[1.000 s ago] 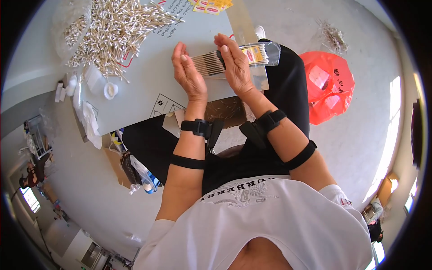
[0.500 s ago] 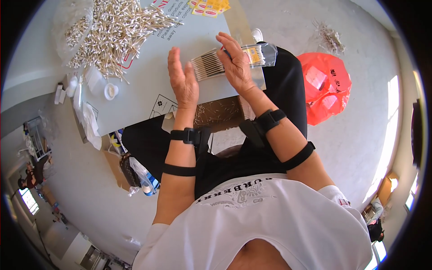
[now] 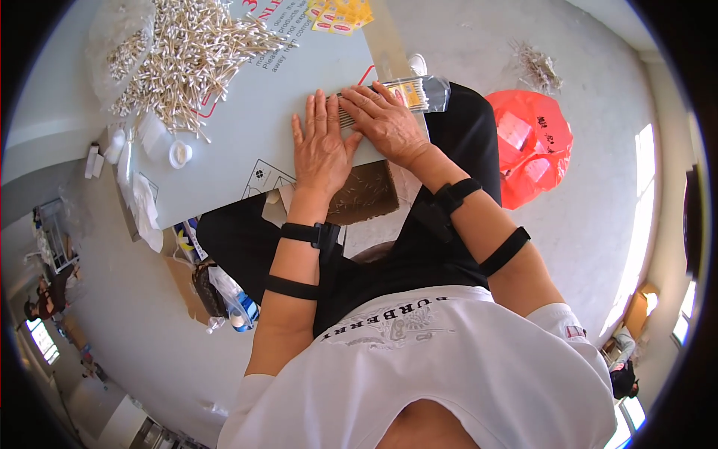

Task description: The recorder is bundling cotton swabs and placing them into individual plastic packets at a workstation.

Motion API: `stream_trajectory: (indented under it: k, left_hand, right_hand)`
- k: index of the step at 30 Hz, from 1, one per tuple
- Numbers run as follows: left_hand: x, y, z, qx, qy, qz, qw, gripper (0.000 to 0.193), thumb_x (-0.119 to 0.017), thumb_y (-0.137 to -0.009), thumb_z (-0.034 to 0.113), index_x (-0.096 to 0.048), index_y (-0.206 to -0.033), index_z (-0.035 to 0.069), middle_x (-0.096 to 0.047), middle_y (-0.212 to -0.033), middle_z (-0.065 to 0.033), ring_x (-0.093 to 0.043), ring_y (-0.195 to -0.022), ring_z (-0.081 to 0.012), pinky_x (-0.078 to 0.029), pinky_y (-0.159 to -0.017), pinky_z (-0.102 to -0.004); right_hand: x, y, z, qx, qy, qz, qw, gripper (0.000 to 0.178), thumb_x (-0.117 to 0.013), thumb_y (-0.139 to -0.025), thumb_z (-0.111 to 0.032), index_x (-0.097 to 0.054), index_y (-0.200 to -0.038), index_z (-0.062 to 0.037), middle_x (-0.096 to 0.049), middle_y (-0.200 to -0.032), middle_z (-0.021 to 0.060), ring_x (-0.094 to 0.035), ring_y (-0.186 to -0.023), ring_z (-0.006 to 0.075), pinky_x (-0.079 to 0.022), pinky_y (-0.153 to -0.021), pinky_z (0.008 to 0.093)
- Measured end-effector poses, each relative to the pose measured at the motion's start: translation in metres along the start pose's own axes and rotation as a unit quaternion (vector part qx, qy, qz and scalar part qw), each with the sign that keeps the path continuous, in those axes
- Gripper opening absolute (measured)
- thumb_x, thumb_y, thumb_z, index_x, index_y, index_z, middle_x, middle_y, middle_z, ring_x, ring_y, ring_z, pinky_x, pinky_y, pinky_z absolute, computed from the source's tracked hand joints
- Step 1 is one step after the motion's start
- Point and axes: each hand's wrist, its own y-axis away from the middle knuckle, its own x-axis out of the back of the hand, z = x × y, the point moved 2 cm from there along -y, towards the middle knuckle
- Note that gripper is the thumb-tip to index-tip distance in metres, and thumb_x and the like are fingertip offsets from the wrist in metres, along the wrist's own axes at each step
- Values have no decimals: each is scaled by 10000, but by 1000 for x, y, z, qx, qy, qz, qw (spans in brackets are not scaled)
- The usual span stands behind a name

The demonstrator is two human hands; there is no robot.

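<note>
A row of cotton swabs (image 3: 347, 118) lies partly in a clear plastic bag (image 3: 437, 94) with a yellow label (image 3: 407, 94), at the table's right edge. Across the swabs rests my right hand (image 3: 387, 126), palm down with fingers stretched out, hiding most of them. My left hand (image 3: 323, 153) is flat beside it, fingers extended over the left ends of the swabs. The thumb of the left hand meets the right hand. A big heap of loose cotton swabs (image 3: 183, 60) spreads over the far left of the table.
Yellow labels (image 3: 340, 15) lie at the table's (image 3: 247, 138) far edge. A small white round container (image 3: 180, 154) stands left. Below the near edge is a cardboard box (image 3: 366, 196) with loose swabs. A red plastic bag (image 3: 535, 146) sits on the floor at right.
My left hand has turned from upright on its edge to palm down and moved right onto the swab ends. My right hand has shifted left and flattened over the swabs.
</note>
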Motion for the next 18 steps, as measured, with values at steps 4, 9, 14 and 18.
stream_trajectory:
  k: [4,9,14,18]
  left_hand:
    - [-1,2,-2,1,-4,-2,1000,730,-524,-947,431,-267,-1501,31,-206,-1584,-160,-166,-1476,-292,-100,-1183,-514]
    - [-6,-5,14,12,5,-2,1000,763,-537,-940,424,-214,-1519,46,-195,-1588,-158,-155,-1479,-293,-107,-1182,-513]
    - [-13,-18,35,3,22,1,1000,775,-536,-937,440,-210,-1521,48,-197,-1588,-154,-158,-1479,-292,-113,-1181,-513]
    - [-15,-24,47,-5,32,-9,999,769,-533,-938,451,-231,-1515,43,-199,-1588,-155,-162,-1477,-297,-120,-1178,-517]
  right_hand:
    - [21,10,10,-125,38,51,990,545,-562,-920,-283,-439,-1415,-94,-391,-1496,100,-340,-1397,268,-182,-1172,466]
    - [22,37,41,-178,28,-3,984,587,-489,-972,-334,-315,-1492,-124,-287,-1561,81,-222,-1456,269,-136,-1182,462]
    - [18,36,42,-180,-13,0,984,590,-474,-982,-323,-285,-1504,-124,-271,-1569,80,-206,-1464,263,-130,-1185,458]
    - [18,38,44,-178,-20,7,984,590,-477,-980,-321,-286,-1503,-124,-274,-1567,80,-207,-1463,264,-135,-1184,458]
